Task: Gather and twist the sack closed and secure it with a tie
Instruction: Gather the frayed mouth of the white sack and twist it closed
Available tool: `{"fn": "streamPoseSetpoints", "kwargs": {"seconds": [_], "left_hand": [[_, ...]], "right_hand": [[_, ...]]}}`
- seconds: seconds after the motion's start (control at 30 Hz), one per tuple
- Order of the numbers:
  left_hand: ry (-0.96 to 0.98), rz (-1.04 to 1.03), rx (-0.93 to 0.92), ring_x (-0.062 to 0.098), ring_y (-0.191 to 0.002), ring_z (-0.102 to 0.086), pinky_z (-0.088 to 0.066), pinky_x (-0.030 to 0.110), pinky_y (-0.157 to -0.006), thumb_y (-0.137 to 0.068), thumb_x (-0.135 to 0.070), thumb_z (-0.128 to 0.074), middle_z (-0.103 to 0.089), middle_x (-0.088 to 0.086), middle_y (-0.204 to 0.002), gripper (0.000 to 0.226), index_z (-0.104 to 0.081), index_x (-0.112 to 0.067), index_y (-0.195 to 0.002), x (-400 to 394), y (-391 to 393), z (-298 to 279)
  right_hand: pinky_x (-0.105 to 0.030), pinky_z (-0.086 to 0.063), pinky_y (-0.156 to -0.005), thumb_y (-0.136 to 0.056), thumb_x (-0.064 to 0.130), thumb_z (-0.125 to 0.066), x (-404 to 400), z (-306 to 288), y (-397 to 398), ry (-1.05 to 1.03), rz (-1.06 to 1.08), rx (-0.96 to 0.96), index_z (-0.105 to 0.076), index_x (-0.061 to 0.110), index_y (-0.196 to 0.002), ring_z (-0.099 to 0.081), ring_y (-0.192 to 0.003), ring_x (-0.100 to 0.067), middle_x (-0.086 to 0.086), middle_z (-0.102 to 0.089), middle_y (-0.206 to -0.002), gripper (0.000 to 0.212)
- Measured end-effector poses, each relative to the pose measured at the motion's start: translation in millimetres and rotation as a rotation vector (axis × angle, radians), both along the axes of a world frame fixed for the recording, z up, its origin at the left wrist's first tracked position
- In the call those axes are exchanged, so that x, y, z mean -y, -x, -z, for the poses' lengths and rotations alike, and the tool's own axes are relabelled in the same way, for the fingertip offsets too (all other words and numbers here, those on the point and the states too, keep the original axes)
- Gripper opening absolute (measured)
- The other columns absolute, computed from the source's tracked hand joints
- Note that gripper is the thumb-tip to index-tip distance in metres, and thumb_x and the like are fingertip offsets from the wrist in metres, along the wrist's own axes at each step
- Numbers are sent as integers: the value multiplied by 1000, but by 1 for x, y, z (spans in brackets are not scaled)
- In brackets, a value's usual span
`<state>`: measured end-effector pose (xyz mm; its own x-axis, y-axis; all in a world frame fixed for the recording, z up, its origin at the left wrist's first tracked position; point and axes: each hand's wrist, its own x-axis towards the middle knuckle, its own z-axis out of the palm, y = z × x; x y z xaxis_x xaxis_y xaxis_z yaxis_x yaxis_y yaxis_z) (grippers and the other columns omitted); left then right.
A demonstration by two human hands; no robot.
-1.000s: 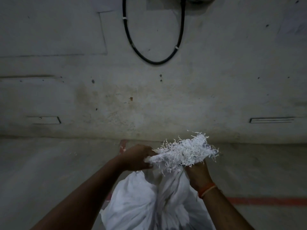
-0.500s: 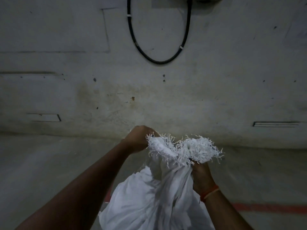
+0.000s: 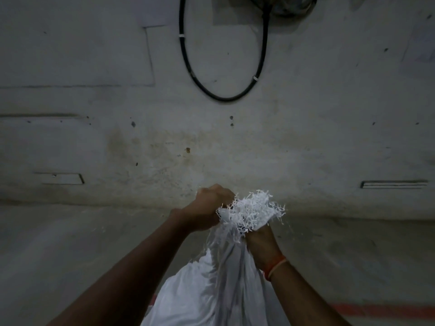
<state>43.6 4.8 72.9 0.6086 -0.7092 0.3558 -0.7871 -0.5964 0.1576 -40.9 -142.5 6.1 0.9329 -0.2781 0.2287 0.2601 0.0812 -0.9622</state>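
A white woven sack (image 3: 207,290) stands at the bottom centre, its body bulging below a bunched neck. Its frayed top edge (image 3: 251,211) sticks up in a loose white tuft. My left hand (image 3: 207,208) grips the gathered cloth from the left, just beside the tuft. My right hand (image 3: 261,243) is clenched around the neck right under the frayed edge; an orange thread band circles that wrist. No tie is visible in either hand or on the sack.
A stained concrete wall (image 3: 235,149) rises close behind the sack, with a black cable loop (image 3: 223,95) hanging on it. The grey floor carries a red painted line (image 3: 376,310) at the right.
The sack's mouth has been drawn tighter into one bunch. My left hand rose and moved right against the tuft; my right hand stays clenched under it.
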Motion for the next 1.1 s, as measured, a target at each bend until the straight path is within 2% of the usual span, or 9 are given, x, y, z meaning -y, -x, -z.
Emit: {"fn": "streamPoseSetpoints", "kwargs": {"seconds": [0.13,0.33,0.43,0.57,0.63,0.77,0.87,1.0,1.1], "left_hand": [[342,-108,-74,11,-127,-41,-38,39,-104,-82,-9,-70,-47,-16,-141,37,-69,-38,-104,-11,17,18],[971,-258,-532,-1,-135,-39,-40,43,-112,-78,-38,-78,-40,-15,-148,74,-38,-44,-141,-25,62,50],[860,-210,-809,8,-140,-40,-38,42,-116,-66,-60,-83,-42,-17,-150,91,-35,-49,-143,-33,81,67],[590,-36,-952,-15,-124,-50,-39,1,-95,-71,-16,-90,-53,-24,-135,84,-42,-43,-134,-24,99,69],[485,-38,-995,-31,-100,-52,-44,0,-86,-72,-4,-87,-55,-31,-117,72,-46,-47,-113,-12,105,66],[503,-146,-943,-5,-126,-51,-37,21,-112,-41,-66,-86,-54,-17,-141,104,-51,-39,-134,5,110,79],[661,-347,-1023,10,-116,-59,-44,12,-89,-13,-88,-64,-59,-6,-131,144,-49,-23,-141,13,112,89],[779,-381,-733,2,-110,-64,-49,18,-100,-61,-76,-61,-67,1,-115,57,-63,-51,-111,28,103,100],[1049,-380,-700,-6,-95,-69,-55,16,-85,-70,-36,-74,-74,-7,-94,35,-68,-24,-103,30,99,95]], "right_hand": [[-41,-45,-110,-85,4,-71,4,10,2,-35,47,-14,-60,4,-130,-61,-123,-21,-9,-65,-132,47],[-32,-52,-101,-87,-1,-68,11,13,13,-131,-9,-45,-63,11,-124,-66,-114,-15,-1,-70,-123,39],[-28,-54,-97,-73,24,-78,13,11,18,-95,-28,-28,-61,6,-127,-66,-115,-16,-4,-70,-124,59],[-25,-52,-98,-73,23,-72,10,11,25,53,-12,1,-62,2,-125,-65,-116,-13,-6,-69,-125,56],[-21,-52,-95,-72,17,-72,5,11,26,120,18,2,-64,1,-121,-66,-111,-6,-4,-70,-122,52],[-1,-44,-84,-85,-9,-67,-3,15,23,203,-45,-16,-55,-3,-128,-62,-99,13,-1,-63,-119,45],[-23,-52,-95,-86,-6,-67,-8,14,28,257,-149,-116,-57,7,-123,-63,-90,4,-2,-64,-117,40],[-36,-51,-100,-41,69,-87,-15,11,32,212,-60,-96,-68,26,-101,-69,-106,-11,3,-72,-108,76],[-23,-53,-95,-58,51,-88,-8,12,36,245,-47,-71,-67,25,-112,-68,-111,-9,5,-73,-115,64]]}}
